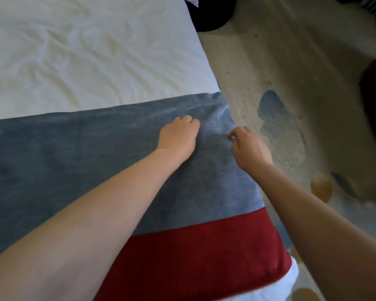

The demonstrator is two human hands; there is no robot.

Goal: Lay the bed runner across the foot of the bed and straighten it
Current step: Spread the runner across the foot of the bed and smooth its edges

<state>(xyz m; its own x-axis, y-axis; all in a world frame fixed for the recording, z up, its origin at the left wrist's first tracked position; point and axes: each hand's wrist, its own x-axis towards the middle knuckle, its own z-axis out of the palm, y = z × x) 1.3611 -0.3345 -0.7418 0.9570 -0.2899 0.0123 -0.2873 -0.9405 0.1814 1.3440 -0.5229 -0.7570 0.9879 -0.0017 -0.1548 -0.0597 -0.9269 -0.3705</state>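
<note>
- One runner (74, 153), blue and red, lies across the one bed (74, 51).
- Our two hands: left hand (178, 137) rests on the runner, fingers curled, grip unclear; right hand (248, 146) pinches its side edge.

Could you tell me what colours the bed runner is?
Grey-blue bed runner with a dark red band; head view.

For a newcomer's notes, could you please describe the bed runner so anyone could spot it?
Find the white bed. The bed runner lies across its near end. Against the white, it alone is coloured: grey-blue with a dark red band nearest the camera.
</note>
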